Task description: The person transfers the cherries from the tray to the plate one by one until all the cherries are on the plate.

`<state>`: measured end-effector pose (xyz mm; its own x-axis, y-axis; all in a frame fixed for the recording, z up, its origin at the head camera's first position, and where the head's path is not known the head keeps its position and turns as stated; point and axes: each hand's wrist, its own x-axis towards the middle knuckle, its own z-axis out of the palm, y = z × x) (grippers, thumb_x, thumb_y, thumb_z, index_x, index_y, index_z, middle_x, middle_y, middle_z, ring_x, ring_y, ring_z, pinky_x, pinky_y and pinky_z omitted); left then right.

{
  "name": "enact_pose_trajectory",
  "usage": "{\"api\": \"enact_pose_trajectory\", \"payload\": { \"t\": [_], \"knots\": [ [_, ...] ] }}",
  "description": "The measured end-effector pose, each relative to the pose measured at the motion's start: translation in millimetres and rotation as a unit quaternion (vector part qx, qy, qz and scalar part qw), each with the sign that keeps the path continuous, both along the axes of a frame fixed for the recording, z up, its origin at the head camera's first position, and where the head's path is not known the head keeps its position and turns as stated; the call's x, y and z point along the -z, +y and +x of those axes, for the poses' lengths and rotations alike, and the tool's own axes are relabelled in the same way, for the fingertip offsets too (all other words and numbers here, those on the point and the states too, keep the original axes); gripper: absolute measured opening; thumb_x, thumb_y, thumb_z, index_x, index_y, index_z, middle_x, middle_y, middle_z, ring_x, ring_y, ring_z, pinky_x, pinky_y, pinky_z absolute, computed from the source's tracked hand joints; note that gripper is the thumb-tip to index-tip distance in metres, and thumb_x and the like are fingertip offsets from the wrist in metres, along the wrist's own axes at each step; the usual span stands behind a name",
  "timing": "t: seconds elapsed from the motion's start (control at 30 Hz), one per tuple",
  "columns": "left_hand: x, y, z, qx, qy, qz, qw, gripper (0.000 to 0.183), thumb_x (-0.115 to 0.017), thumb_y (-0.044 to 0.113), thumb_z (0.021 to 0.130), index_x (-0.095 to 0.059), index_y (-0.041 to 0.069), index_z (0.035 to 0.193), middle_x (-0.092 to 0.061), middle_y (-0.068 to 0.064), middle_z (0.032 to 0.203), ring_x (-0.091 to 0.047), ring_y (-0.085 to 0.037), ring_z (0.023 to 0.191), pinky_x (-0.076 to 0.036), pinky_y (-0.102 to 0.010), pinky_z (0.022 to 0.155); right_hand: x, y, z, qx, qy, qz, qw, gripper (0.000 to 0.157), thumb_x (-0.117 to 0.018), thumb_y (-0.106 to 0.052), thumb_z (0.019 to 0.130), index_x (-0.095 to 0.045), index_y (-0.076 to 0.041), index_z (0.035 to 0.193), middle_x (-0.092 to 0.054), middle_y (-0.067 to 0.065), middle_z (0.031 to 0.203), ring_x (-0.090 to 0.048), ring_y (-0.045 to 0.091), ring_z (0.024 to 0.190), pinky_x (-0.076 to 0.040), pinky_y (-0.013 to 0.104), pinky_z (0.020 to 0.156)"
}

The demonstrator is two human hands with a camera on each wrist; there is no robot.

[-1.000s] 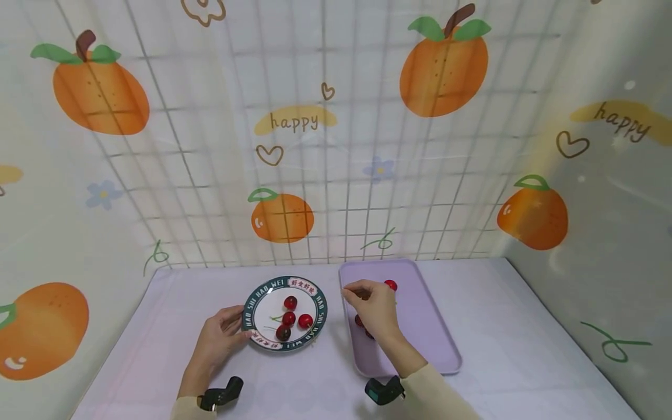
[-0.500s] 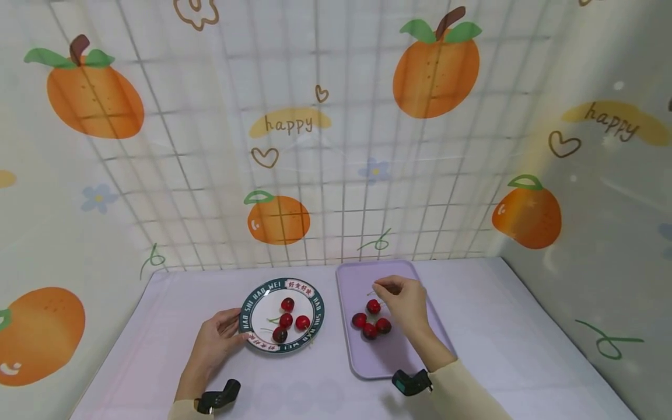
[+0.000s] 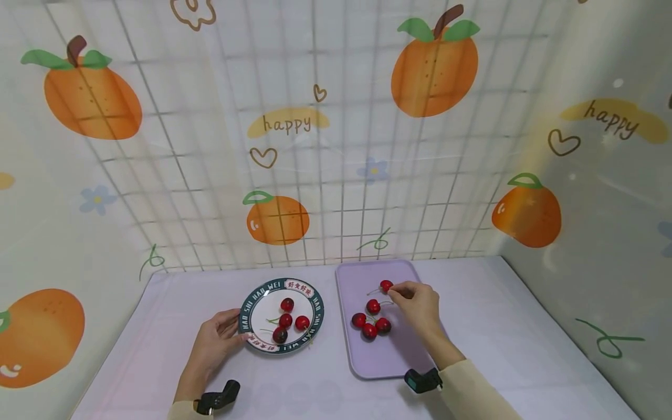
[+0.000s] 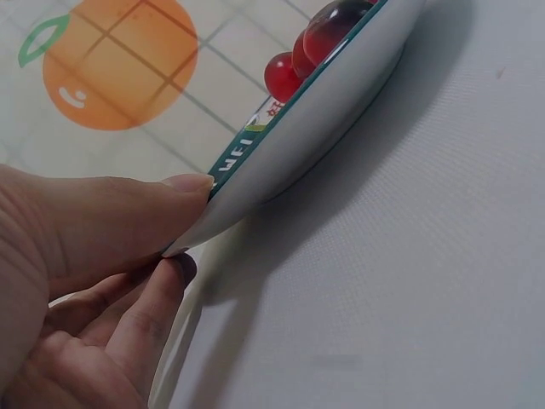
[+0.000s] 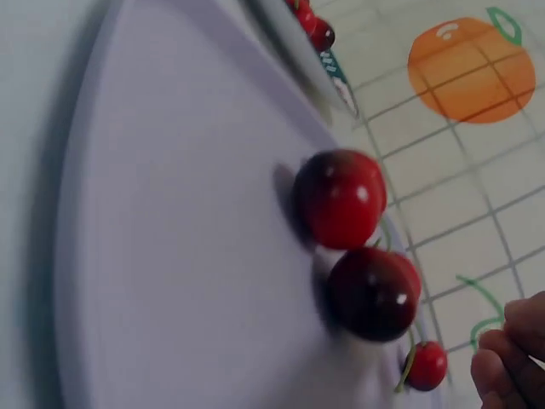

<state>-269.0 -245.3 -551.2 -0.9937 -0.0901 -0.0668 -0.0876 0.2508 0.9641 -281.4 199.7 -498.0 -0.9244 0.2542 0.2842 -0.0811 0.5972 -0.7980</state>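
- A pale backdrop (image 3: 336, 70) printed with oranges and the word "happy" stands behind and beside a bench (image 3: 525, 350) covered in white.
- The glossy red round cherry (image 3: 386, 286) nearest the right hand (image 3: 420, 306) lies at the far part of the lilac rectangular tray (image 3: 388, 356), its thin stem pointing left.
- The right hand's fingertips are drawn together just beside that cherry in the head view; the right wrist view shows a gap. I cannot tell whether this grip pinches a stem or nothing.
- Four more red and dark-red cherries (image 3: 370, 332) sit clustered nearer the person on the same tray.
- Left of the tray, apart from it, is a round white plate (image 3: 318, 309) with a dark green lettered rim, bearing four red cherries (image 3: 286, 321).
- The left hand (image 3: 215, 339) grasps the plate's left edge, thumb at the rim and fingers below; that grip is clearly engaged.
- Four cherries on the plate against five on the tray suggest the sorting is about midway, with the cherry beside the right hand seemingly the one being handled.
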Motion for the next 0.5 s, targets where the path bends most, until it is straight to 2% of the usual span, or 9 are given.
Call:
{"api": "enact_pose_trajectory", "payload": {
  "t": [0.2,0.5],
  "knots": [
    [-1.2,0.3,0.1,-0.003,-0.004,-0.005,1.0000,0.076,-0.089,-0.008,0.074,-0.059,0.000,0.143,-0.052,-0.024,0.153,-0.051,-0.038,0.143,-0.052,-0.027,0.107,12.9,8.4,-6.1,-0.002,-0.018,0.017,1.000,0.012,-0.081,-0.010,0.092,-0.081,0.000,0.098,-0.079,0.011,0.089,-0.071,0.023,0.081,-0.055,0.025,0.068],
    [-2.2,1.0,-0.3,-0.005,-0.008,-0.008,0.9999,0.076,-0.089,-0.008,0.074,-0.059,-0.001,0.143,-0.051,-0.024,0.153,-0.050,-0.038,0.144,-0.051,-0.025,0.107,20.3,13.6,-8.5,-0.002,-0.026,0.030,0.999,0.011,-0.083,-0.008,0.088,-0.081,0.001,0.095,-0.078,0.010,0.084,-0.071,0.024,0.079,-0.055,0.031,0.071]
  ]
}}
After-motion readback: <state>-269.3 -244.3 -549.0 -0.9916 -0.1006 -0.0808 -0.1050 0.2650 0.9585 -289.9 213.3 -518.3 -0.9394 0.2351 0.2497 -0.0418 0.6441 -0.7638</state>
